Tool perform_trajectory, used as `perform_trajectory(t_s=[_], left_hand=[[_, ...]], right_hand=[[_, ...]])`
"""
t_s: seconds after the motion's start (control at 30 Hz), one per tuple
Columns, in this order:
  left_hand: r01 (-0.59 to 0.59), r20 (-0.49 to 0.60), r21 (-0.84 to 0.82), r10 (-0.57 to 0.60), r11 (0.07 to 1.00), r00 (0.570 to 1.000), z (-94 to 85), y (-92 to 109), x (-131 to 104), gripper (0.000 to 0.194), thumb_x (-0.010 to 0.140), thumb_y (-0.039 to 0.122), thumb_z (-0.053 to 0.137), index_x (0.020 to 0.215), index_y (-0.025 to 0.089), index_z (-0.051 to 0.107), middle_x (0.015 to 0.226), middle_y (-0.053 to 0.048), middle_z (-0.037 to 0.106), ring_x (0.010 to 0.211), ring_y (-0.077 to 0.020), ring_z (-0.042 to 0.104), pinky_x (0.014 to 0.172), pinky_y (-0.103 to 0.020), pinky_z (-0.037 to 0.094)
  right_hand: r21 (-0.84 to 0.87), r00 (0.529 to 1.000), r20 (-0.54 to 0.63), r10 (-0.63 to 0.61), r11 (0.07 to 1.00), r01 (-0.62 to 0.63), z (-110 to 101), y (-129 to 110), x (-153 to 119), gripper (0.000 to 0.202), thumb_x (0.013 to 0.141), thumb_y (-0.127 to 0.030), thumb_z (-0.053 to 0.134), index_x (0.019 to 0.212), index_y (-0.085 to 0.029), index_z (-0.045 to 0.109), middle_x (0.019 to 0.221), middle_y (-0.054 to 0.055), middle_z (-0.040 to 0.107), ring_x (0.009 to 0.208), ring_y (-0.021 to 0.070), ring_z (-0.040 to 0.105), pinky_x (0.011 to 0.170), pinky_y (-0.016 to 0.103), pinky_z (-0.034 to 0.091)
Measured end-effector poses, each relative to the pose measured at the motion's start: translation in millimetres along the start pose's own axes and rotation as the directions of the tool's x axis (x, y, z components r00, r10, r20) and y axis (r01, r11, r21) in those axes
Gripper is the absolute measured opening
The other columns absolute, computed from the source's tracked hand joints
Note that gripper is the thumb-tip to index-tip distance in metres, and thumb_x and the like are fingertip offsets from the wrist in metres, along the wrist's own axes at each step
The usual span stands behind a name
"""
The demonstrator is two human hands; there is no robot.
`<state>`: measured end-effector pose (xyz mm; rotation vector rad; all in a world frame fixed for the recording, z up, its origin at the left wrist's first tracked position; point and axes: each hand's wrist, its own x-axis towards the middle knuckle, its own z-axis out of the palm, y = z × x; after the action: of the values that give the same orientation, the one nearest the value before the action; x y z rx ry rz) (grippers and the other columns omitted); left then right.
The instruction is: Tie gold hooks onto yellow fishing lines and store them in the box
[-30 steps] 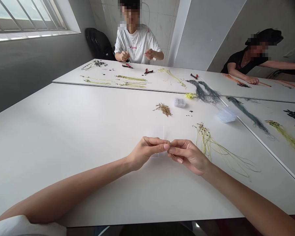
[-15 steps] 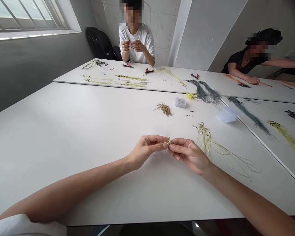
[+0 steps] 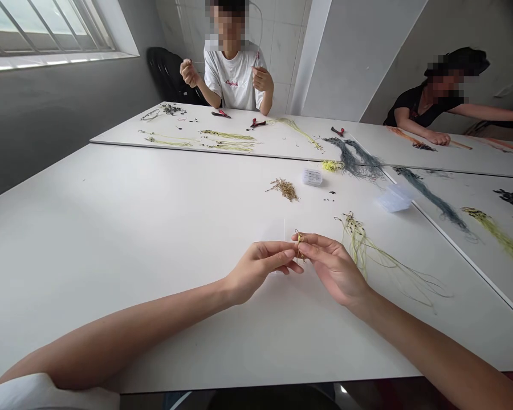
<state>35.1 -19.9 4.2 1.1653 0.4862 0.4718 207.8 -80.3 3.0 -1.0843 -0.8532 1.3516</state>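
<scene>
My right hand point(image 3: 331, 265) pinches a small cluster of gold fish hooks point(image 3: 300, 238) with yellow cord on it between thumb and fingers. Close against it, my left hand point(image 3: 263, 267) has its thumb and index finger pressed together at the cluster's left side, the other fingers curled loosely below. Hook bends stick out above and below the fingertips; the middle is hidden. To the right of my right hand lies a bundle of pale yellow cords point(image 3: 359, 236) with dark hooks at its top. A pile of gold fish hooks point(image 3: 284, 189) lies beyond my hands.
A clear plastic box point(image 3: 312, 177) and a bright yellow tangle point(image 3: 331, 165) stand past the hooks. Grey cord bundles point(image 3: 350, 159) lie further right, near another clear box point(image 3: 394, 199). Two people sit across the white table point(image 3: 132, 228), with red-handled pliers point(image 3: 257, 123) before one.
My hands have shifted slightly right, and more of the hook cluster shows above the fingertips. My left fingers have loosened below. The person opposite has moved both hands apart.
</scene>
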Motion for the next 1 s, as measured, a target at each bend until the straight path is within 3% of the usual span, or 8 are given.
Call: perform_trajectory(t_s=[0.1,0.23,0.37,0.7,1.0], left_hand=[[-0.006,-0.018,-0.024,0.005,1.000,1.000,2.1,-2.5,1.5,0.025,0.090,0.034,0.059,0.107,0.020,0.072,0.097,-0.008,0.069,0.095,-0.0195,0.061,0.086,-0.033,0.041],[-0.024,-0.039,-0.023,0.023,0.999,0.999,2.9,-7.0,2.5,0.024,0.088,0.034,0.062,0.103,0.020,0.073,0.093,-0.007,0.068,0.091,-0.0180,0.058,0.086,-0.033,0.041],[-0.046,-0.046,-0.047,0.044,0.998,0.998,1.7,-9.5,3.2,0.020,0.087,0.033,0.064,0.095,0.018,0.075,0.083,-0.005,0.063,0.082,-0.0152,0.053,0.079,-0.031,0.040],[-0.075,-0.045,-0.040,0.074,0.996,0.996,1.2,-8.7,4.3,0.023,0.084,0.033,0.067,0.069,0.017,0.072,0.075,-0.003,0.058,0.075,-0.0134,0.044,0.076,-0.031,0.036],[-0.091,-0.029,-0.013,0.091,0.996,0.995,-0.1,-8.2,4.5,0.018,0.084,0.032,0.066,0.078,0.018,0.075,0.080,-0.004,0.060,0.076,-0.0141,0.043,0.076,-0.030,0.036]], right_hand=[[0.047,1.000,0.005,-0.007,0.999,0.007,2.2,2.7,-0.3,0.005,0.079,-0.028,0.072,0.076,-0.023,0.073,0.101,0.002,0.061,0.081,0.0159,0.052,0.077,0.034,0.041],[0.076,0.999,0.027,-0.030,0.997,0.028,6.8,5.0,-0.5,0.007,0.080,-0.029,0.071,0.076,-0.023,0.072,0.093,0.002,0.063,0.073,0.0158,0.053,0.071,0.035,0.041],[0.076,0.999,0.035,-0.026,0.997,0.023,9.5,6.5,-1.0,0.008,0.080,-0.031,0.071,0.078,-0.024,0.071,0.078,0.002,0.063,0.071,0.0177,0.054,0.073,0.037,0.042],[0.085,0.999,0.037,-0.022,0.996,0.018,10.1,6.3,-1.2,0.010,0.078,-0.034,0.072,0.076,-0.024,0.071,0.082,0.003,0.065,0.076,0.0192,0.057,0.079,0.040,0.045],[0.111,0.998,0.069,-0.010,0.994,0.003,9.4,6.2,-0.3,0.011,0.080,-0.033,0.070,0.075,-0.023,0.070,0.081,0.002,0.065,0.075,0.0186,0.059,0.080,0.040,0.044]])
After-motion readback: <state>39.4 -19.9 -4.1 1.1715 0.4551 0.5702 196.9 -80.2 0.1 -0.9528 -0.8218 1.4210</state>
